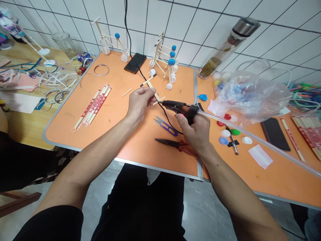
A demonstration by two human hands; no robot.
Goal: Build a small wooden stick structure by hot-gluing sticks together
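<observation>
Wooden sticks [153,89], crossed, sit pinched in our left hand [139,101] above the table [112,110]; our right hand [195,129] wraps the glue gun [178,106], nozzle pointing left, almost touching their near end.

- Widest open patch: bare counter [145,147] left of and nearer than the glue gun [180,107], running to the near edge.
- Far left of the gun: chopstick packs [92,106] lie slanted, with an open strip between them and the left hand [139,100].
- Just under the gun: purple snips [165,126], pliers [175,144] and black cord [140,72] crowd together.
- Behind the gun: upright stick models [164,60] and a phone [135,62] block the wall side.
- Right of the gun: a long clear rod [263,144] slants across, with the plastic bag [250,95] bulging behind it and bottle caps [225,134] scattered under it. Tight.
- At the nozzle: stick frame [152,87] pinched in the left hand; right hand [194,129] wraps the gun.
</observation>
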